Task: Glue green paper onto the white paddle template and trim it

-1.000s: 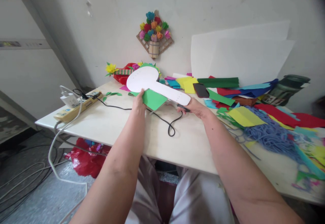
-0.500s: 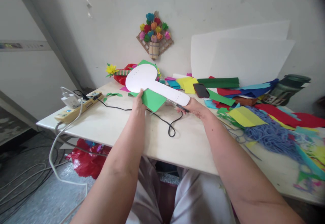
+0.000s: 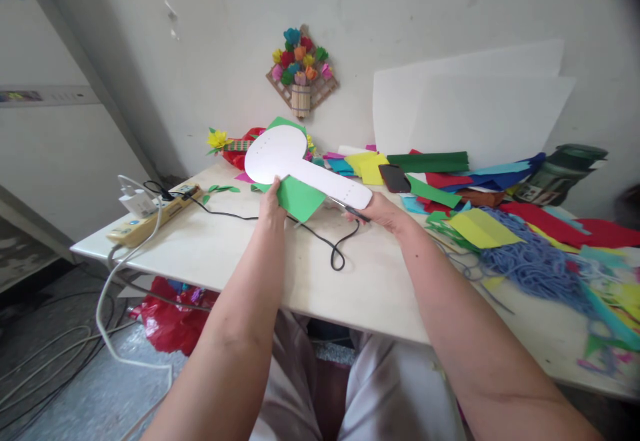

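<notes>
My left hand [image 3: 273,204] pinches a white card cutout [image 3: 290,158], round at the top with a long handle, together with a green paper sheet [image 3: 299,198] behind it, above the table. My right hand [image 3: 385,213] grips black-handled scissors [image 3: 350,209] whose blades reach under the card's handle at the green sheet's edge. The scissor blades are mostly hidden by the card.
The white table [image 3: 240,254] carries a power strip with a charger [image 3: 150,211], a black cable [image 3: 335,248], a phone [image 3: 395,178], coloured paper sheets [image 3: 430,161], blue yarn [image 3: 535,261] and a paper flower [image 3: 219,138]. A flower basket [image 3: 301,71] hangs on the wall. A red bag [image 3: 170,314] lies below.
The card cutout and green paper have tilted up slightly, showing more green above the round end. Both hands stay in nearly the same place.
</notes>
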Tool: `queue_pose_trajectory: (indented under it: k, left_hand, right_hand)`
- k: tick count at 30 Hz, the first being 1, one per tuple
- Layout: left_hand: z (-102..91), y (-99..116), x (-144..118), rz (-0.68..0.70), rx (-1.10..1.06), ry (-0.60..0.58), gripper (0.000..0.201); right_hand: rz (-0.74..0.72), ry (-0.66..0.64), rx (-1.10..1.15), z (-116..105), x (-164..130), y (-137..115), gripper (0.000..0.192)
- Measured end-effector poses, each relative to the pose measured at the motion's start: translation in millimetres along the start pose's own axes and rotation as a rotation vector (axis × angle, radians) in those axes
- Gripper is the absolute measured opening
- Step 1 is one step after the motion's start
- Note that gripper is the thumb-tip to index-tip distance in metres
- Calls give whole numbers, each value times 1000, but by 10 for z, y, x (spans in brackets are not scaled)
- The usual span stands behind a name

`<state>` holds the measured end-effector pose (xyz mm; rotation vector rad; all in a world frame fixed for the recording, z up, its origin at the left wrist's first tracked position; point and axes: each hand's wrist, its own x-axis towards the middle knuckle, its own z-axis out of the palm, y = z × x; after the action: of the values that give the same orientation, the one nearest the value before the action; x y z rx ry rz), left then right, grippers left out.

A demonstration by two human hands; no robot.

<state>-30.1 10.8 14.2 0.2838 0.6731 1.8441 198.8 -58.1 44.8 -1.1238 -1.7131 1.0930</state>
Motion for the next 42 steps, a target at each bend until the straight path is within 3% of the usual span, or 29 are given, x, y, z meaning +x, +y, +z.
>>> queue_pose_trajectory:
  k: [42]
  left_hand:
    - [12,12,-23,-23,-11,-9,16]
  right_hand:
    - [18,-44,-60,4,-21,-60,33]
